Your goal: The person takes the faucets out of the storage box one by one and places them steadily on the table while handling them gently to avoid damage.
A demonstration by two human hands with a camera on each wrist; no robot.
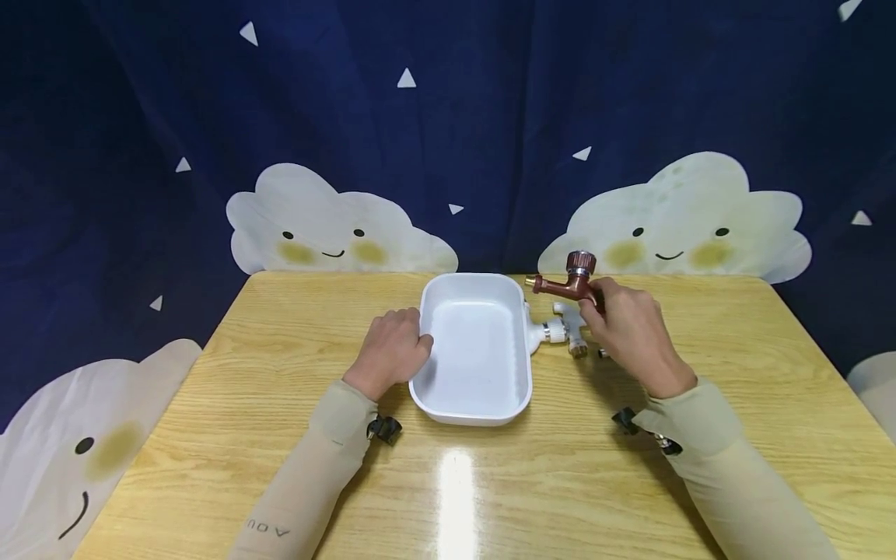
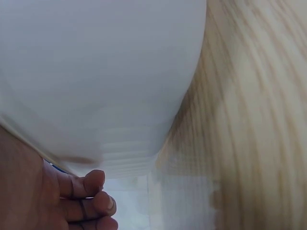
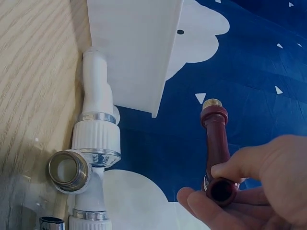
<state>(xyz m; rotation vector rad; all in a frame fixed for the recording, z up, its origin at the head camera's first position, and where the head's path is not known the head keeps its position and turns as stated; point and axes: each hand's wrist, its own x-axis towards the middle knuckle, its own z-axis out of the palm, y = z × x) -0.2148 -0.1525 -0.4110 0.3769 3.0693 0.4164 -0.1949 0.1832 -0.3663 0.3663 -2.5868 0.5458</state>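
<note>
A white plastic basin (image 1: 473,420) lies on the table with its open side up. My left hand (image 1: 393,348) grips the basin's left rim, its thumb over the edge; its curled fingers (image 2: 103,203) show beside the white wall in the left wrist view. In my right hand (image 1: 633,330) a dark red tap (image 1: 575,288) is held above the table, with a ribbed knob on top and a brass threaded end (image 3: 212,103). The right thumb and fingers pinch it near its open round end. Below it lies a white pipe fitting (image 3: 96,136) with a threaded metal mouth.
The white fitting's ribbed collar (image 1: 555,330) lies beside the basin's right wall. A small chrome-rimmed end (image 3: 52,222) shows near the fitting. The wooden table (image 1: 231,420) reaches a dark blue curtain (image 1: 490,117) with clouds at the back.
</note>
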